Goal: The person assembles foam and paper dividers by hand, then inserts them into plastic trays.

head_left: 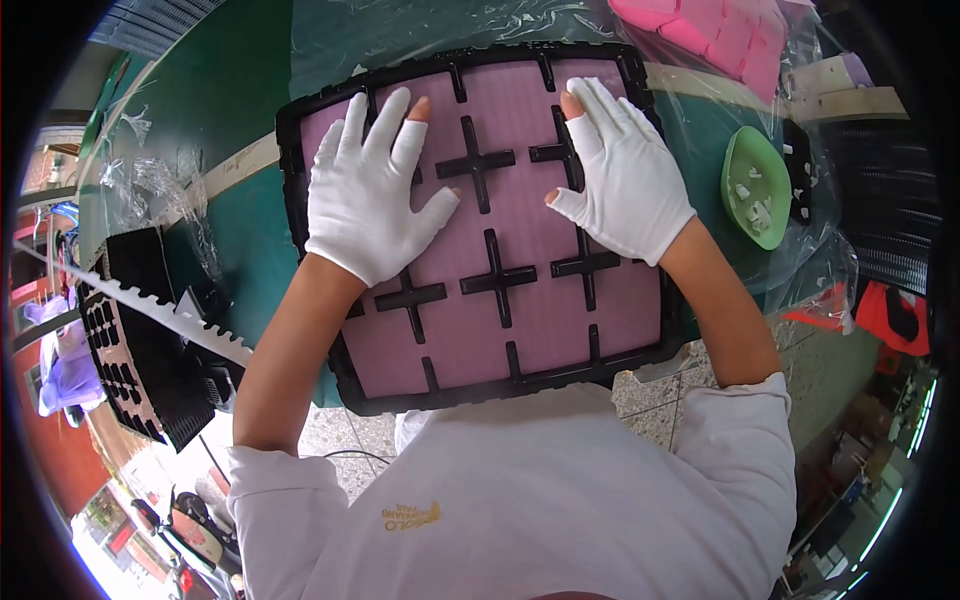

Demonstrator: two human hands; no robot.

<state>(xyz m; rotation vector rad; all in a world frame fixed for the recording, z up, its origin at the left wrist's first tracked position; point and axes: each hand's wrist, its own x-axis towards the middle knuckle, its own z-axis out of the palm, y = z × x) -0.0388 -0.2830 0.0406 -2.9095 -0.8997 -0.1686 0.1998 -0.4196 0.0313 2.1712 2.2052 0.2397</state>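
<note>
A black plastic tray [300, 110] with a grid of cross-shaped dividers lies on the green table in front of me. Pink foam pads [545, 300] fill its compartments. My left hand [370, 190], in a white glove with bare fingertips, rests flat on the tray's upper left part with its fingers spread. My right hand [625, 170], gloved the same way, presses flat on the upper right part. Neither hand holds anything.
A green dish [745, 165] with small white parts sits to the right of the tray. A stack of pink foam pieces [715, 35] lies at the far right. Stacked black trays [140, 340] stand at the left. Clear plastic sheeting [400, 35] covers the table behind.
</note>
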